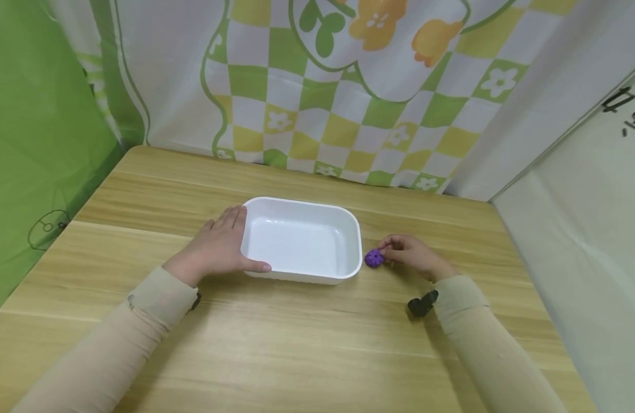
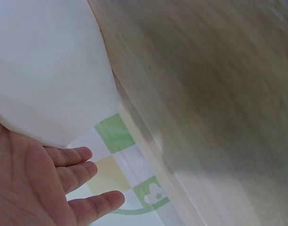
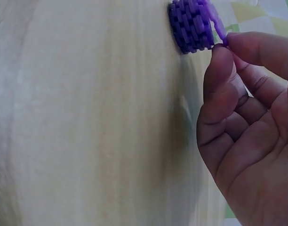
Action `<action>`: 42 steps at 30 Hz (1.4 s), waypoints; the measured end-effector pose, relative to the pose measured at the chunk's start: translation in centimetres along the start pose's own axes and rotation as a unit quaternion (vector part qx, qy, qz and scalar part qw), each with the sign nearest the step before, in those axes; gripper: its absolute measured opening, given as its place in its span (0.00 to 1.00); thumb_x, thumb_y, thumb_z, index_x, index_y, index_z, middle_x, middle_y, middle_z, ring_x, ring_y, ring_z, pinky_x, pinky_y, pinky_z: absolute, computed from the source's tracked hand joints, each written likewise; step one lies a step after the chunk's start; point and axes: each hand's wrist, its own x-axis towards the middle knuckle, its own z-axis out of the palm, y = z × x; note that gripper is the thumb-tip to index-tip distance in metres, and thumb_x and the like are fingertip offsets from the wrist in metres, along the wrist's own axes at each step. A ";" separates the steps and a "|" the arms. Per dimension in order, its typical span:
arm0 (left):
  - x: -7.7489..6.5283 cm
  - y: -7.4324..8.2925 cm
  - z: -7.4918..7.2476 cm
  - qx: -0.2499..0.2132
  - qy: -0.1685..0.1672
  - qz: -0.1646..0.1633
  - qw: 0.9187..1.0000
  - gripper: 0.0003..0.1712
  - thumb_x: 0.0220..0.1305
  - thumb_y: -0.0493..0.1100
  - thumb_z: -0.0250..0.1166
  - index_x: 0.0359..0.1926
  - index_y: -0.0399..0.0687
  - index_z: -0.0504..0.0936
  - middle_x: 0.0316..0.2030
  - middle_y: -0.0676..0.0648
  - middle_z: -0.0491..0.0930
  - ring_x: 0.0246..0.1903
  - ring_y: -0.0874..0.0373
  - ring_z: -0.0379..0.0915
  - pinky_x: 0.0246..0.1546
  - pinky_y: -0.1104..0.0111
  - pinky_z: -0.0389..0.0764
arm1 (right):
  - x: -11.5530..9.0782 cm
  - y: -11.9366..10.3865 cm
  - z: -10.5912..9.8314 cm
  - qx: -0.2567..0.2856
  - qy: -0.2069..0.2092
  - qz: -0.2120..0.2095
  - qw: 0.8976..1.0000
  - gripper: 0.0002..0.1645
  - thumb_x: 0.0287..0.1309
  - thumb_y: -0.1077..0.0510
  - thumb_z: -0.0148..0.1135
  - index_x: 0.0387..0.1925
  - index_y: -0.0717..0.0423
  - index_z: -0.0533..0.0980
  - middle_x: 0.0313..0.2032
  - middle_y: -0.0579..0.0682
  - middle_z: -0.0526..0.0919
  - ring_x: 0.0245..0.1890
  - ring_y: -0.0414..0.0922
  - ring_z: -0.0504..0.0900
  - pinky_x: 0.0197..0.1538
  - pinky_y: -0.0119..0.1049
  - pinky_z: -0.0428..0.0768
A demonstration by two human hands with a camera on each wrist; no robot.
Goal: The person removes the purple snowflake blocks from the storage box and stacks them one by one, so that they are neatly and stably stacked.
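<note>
A white rectangular tub (image 1: 296, 272), with nothing inside, stands on the table. At its left end my left hand (image 1: 216, 244) rests against the wall, fingers extended and thumb along the near rim. The left wrist view shows the palm beside the white tub wall (image 2: 50, 70). Just right of the tub is a small purple basket-like piece (image 1: 374, 258), round, with block-patterned sides in the right wrist view. Thumb and forefinger of my right hand (image 1: 410, 254) pinch a thin purple strip at its edge; the other fingers are curled.
The wooden table (image 1: 296, 355) reaches back to a green, yellow and white checked curtain (image 1: 338, 115). A green sheet (image 1: 43, 143) hangs at the left, and a pale panel with black writing (image 1: 596, 189) stands along the right. A black wrist camera (image 1: 422, 304) hangs below the right cuff.
</note>
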 end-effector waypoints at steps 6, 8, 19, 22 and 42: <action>0.0 0.1 -0.1 0.003 0.003 -0.001 1.000 0.84 0.47 0.82 0.68 0.79 0.24 0.39 0.79 0.27 0.41 0.78 0.33 0.38 0.74 0.35 0.46 | 0.0 0.1 0.1 -0.002 0.005 0.012 1.000 0.16 0.73 0.64 0.59 0.53 0.74 0.74 0.37 0.51 0.82 0.36 0.44 0.78 0.39 0.33 0.79; 0.0 0.2 -0.1 0.006 0.000 -0.003 1.000 0.84 0.48 0.83 0.68 0.79 0.25 0.38 0.79 0.28 0.40 0.78 0.33 0.37 0.74 0.36 0.46 | 0.0 0.2 0.1 0.000 0.008 0.015 1.000 0.16 0.74 0.64 0.58 0.53 0.74 0.74 0.36 0.51 0.82 0.36 0.44 0.78 0.39 0.33 0.78; 0.1 0.3 0.0 0.006 -0.003 -0.001 1.000 0.83 0.49 0.81 0.69 0.78 0.24 0.38 0.79 0.27 0.40 0.78 0.33 0.36 0.74 0.35 0.46 | -0.1 0.6 0.1 0.013 0.022 0.024 0.999 0.15 0.75 0.64 0.55 0.52 0.75 0.73 0.36 0.50 0.80 0.36 0.41 0.76 0.37 0.32 0.77; 0.1 0.3 -0.1 0.006 -0.002 -0.001 1.000 0.83 0.49 0.82 0.68 0.78 0.24 0.38 0.79 0.27 0.41 0.78 0.32 0.37 0.74 0.35 0.46 | -0.1 0.6 0.1 0.014 0.025 0.029 0.999 0.16 0.75 0.63 0.54 0.53 0.75 0.73 0.37 0.50 0.80 0.36 0.41 0.77 0.37 0.31 0.77; -0.2 -1.1 -0.6 -0.041 0.025 0.019 0.999 0.77 0.56 0.76 0.69 0.79 0.26 0.38 0.80 0.28 0.38 0.79 0.34 0.35 0.74 0.36 0.45 | -3.5 -1.2 2.1 -0.142 0.156 -0.060 0.976 0.13 0.73 0.64 0.58 0.51 0.70 0.77 0.44 0.58 0.84 0.45 0.54 0.81 0.48 0.43 0.81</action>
